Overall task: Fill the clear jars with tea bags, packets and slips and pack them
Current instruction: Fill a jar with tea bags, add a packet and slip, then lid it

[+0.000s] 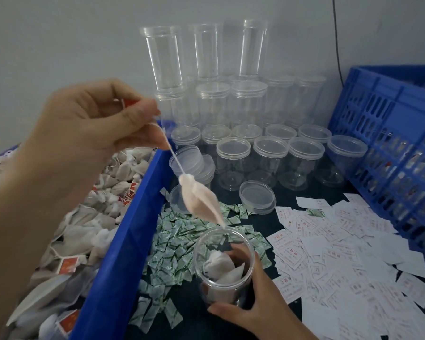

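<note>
Right hand (pixel 255 312) fingers half-hidden wrapping jar (pixel 198 256), left hand (pixel 79 123) pinches string of tea bag (pixel 201 204) above it; lidded jars (pixel 270 148) far, blue crate (pixel 378 119) cut off right.

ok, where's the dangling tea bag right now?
Head view, centre: tea bag hangs by its string from the left hand, tip just above the open jar the right hand grips.

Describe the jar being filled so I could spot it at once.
Start at the big blue bin heaped with tea bags on the left. Just right of it, by the green-and-white packets, the right hand grips one clear jar. Unlike the lidded jars behind, it is open and already holds some bags.
</note>
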The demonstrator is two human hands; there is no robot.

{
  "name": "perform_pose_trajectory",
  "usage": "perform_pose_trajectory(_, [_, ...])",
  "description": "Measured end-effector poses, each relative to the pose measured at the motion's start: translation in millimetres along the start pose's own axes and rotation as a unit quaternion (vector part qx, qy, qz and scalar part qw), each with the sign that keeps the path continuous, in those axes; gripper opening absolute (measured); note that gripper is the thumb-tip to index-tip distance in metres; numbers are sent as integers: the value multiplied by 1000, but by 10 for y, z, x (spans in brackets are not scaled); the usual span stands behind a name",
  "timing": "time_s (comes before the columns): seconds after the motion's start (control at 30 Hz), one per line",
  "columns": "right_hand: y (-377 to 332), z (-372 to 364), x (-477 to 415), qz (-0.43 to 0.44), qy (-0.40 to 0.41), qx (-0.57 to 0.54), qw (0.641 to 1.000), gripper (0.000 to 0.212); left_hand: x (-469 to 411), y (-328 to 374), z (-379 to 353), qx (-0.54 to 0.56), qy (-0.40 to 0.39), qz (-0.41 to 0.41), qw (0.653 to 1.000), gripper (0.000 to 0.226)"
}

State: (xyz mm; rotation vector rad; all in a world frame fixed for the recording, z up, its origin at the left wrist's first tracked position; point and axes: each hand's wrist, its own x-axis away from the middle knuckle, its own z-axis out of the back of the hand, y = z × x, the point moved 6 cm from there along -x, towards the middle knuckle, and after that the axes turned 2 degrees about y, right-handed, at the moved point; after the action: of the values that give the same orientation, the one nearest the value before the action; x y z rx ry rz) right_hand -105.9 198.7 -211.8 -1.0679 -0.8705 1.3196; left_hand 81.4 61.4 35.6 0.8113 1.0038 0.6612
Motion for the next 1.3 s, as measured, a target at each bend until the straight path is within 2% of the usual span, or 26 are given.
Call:
perform_pose_trajectory(0.17, [-10, 1, 2, 2, -6, -4, 1000, 100, 286, 73, -517, -4, -77, -2, 997, 19])
perform_pose_trajectory(0.3, [2, 9, 0, 7, 3, 4, 1000, 102, 339, -127, -563, -62, -89, 42, 993, 44])
perform_pose_trajectory(0.37, [15, 5, -1, 11, 6, -3, 1000, 101, 264, -262, -401, -117, -62, 42, 990, 29])
perform_pose_trajectory(0.43, [20, 1, 2, 12, 10, -6, 1000, 98, 150, -453, -158, -226, -28, 28, 973, 7])
perform_pose_trajectory(0.5, [12, 1, 5, 13, 13, -5, 1000, 96, 61, -757, 83, -404, -30, 34, 914, 14])
perform_pose_trajectory(0.53, [11, 1, 6, 13, 13, -7, 1000, 96, 46, -971, 169, -479, -68, 66, 873, 17])
perform_pose_trajectory(0.6, [15, -2, 6, 12, 12, -9, 1000, 98, 138, -1424, 235, -570, -198, 163, 781, 19])
perform_pose_trajectory(0.63, [17, -4, 4, 13, 11, -9, 1000, 99, 226, -1606, 224, -581, -265, 196, 744, 23])
perform_pose_trajectory(0.67, [16, -8, 1, 13, 8, -10, 1000, 100, 296, -1717, 200, -579, -312, 206, 724, 26])
perform_pose_trajectory(0.7, [15, -11, -1, 13, 6, -12, 1000, 101, 318, -1754, 178, -572, -326, 199, 726, 27])
perform_pose_trajectory(0.77, [18, -8, -9, 14, 5, -13, 1000, 101, 287, -1714, 157, -557, -307, 176, 751, 26])
perform_pose_trajectory(0.83, [24, -3, -10, 14, 7, -11, 1000, 101, 254, -1670, 139, -558, -295, 162, 758, 24])
perform_pose_trajectory(0.97, [28, -14, -14, 12, 2, -17, 1000, 101, 260, -1719, 172, -567, -298, 171, 749, 17])
perform_pose_trajectory(1.07, [20, -12, -19, 17, 5, -13, 1000, 100, 252, -1736, 284, -599, -293, 202, 717, 7])
perform_pose_trajectory(1.13, [17, -13, -21, 19, 6, -12, 1000, 99, 231, -1679, 327, -623, -278, 203, 703, 20])
perform_pose_trajectory(1.17, [19, -12, -21, 19, 6, -12, 1000, 99, 216, -1636, 337, -621, -256, 199, 714, 25])
perform_pose_trajectory(1.2, [21, -12, -21, 20, 6, -12, 1000, 99, 194, -1585, 349, -604, -226, 190, 740, 27])
perform_pose_trajectory(1.3, [29, -7, -26, 20, 5, -12, 1000, 99, 110, -1394, 432, -495, -92, 152, 851, 21])
